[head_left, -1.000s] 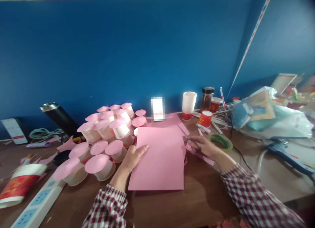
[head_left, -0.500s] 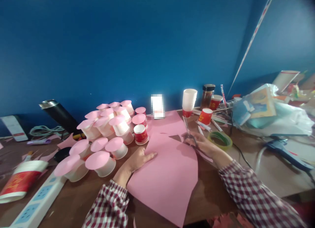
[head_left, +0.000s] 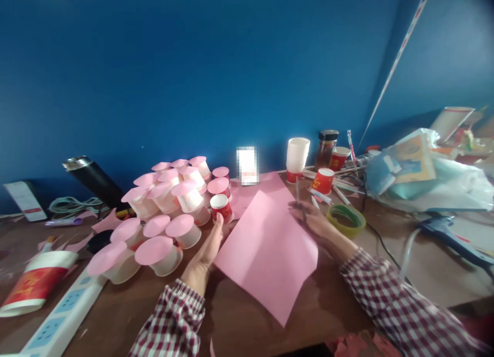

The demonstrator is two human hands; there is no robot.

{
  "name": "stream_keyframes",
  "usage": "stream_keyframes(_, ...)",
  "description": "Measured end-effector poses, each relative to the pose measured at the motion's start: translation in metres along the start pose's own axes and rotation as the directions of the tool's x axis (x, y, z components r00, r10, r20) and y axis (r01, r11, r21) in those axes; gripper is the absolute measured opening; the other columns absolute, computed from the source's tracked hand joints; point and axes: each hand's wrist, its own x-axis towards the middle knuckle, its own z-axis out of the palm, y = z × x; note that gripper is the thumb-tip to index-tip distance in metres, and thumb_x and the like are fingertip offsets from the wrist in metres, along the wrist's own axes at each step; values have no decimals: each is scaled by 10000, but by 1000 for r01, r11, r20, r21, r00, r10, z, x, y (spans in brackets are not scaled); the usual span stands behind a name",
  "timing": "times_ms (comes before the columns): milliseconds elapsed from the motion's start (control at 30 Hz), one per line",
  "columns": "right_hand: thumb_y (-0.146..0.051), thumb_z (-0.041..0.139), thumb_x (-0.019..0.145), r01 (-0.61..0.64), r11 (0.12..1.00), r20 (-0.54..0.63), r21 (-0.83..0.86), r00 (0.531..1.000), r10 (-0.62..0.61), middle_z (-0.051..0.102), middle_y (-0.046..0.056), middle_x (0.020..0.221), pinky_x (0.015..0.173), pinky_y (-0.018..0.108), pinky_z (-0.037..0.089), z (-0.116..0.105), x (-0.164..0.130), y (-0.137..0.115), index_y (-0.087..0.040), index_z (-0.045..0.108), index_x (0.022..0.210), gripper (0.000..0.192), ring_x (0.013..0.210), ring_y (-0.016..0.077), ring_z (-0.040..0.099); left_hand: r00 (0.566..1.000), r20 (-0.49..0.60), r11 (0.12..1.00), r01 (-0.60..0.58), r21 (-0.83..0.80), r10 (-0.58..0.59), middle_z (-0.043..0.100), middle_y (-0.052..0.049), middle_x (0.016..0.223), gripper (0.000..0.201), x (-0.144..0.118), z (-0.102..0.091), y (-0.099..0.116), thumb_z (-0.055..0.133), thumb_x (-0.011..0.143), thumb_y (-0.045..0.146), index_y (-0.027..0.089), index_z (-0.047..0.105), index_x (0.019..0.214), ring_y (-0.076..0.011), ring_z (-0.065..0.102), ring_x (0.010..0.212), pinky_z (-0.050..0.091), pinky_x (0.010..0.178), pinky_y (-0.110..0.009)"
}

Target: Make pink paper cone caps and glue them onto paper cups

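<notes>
A pink sheet of paper (head_left: pixel 270 254) with cut edges lies between my hands, its near end narrowing to a point. My left hand (head_left: pixel 204 254) is at the sheet's left edge with the thumb stretched upward; its other fingers are partly hidden, and I see no grip on the paper. Around a pair of scissors (head_left: pixel 298 190) my right hand (head_left: pixel 312 219) is closed, at the sheet's right edge, blades pointing away from me. More pink paper (head_left: pixel 266 184) lies beyond. Just past my left thumb stands a small red paper cup (head_left: pixel 221 207).
On the left, several white cups with pink cone tops (head_left: pixel 156 250) stand close together beside a power strip (head_left: pixel 64 310). To the right are green tape (head_left: pixel 346 220), stacked cups (head_left: pixel 297 159), a glue gun (head_left: pixel 455 238) and a plastic bag (head_left: pixel 455 184).
The pink sheet has turned and shifted, its near point now farther from me. My left hand has come off its top, thumb swung upward. My right hand still has the scissors.
</notes>
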Motion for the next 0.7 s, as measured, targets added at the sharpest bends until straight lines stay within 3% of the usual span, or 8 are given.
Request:
stream_keyframes(133,-332,771,604,70,990,-164,125,985,-48,598,-9,712,581,280,452,-3,6,1,-210,603,929,385,636,144,554,972,230,947,109,-302,-39,613,-173,1151,858,0,9,-2,308,702,798,118,571,1155,-312,541,1111,436,908,-422)
stream_keyframes(300,-297,773,597,149,962,-271,227,959,-85,591,-23,682,567,273,472,-7,11,6,-214,586,897,363,597,133,551,948,316,939,127,-320,-20,596,-154,1181,669,0,15,-8,497,751,647,154,527,1201,-284,544,1110,432,922,-418)
stream_keyframes(433,-283,778,596,183,951,-269,250,956,-113,597,-30,690,553,250,477,-4,12,8,-227,590,896,358,591,120,556,965,250,963,133,-233,-73,647,-131,1084,462,0,16,-13,668,754,346,138,559,1151,-246,587,1048,428,935,-378)
stream_keyframes(533,-325,768,611,204,959,-229,198,961,-157,585,-39,665,504,233,450,-3,11,11,-227,596,947,390,547,111,535,977,180,967,149,-208,-112,668,-128,1028,423,1,19,-16,695,735,292,123,580,1105,-237,615,986,441,913,-379)
stream_keyframes(700,-384,758,609,262,964,-218,44,944,-247,606,-30,711,504,223,422,-6,12,12,-220,617,963,416,554,104,517,994,109,996,-20,-88,29,682,-112,998,431,8,20,-23,704,716,290,130,590,1100,-219,637,893,472,845,-370)
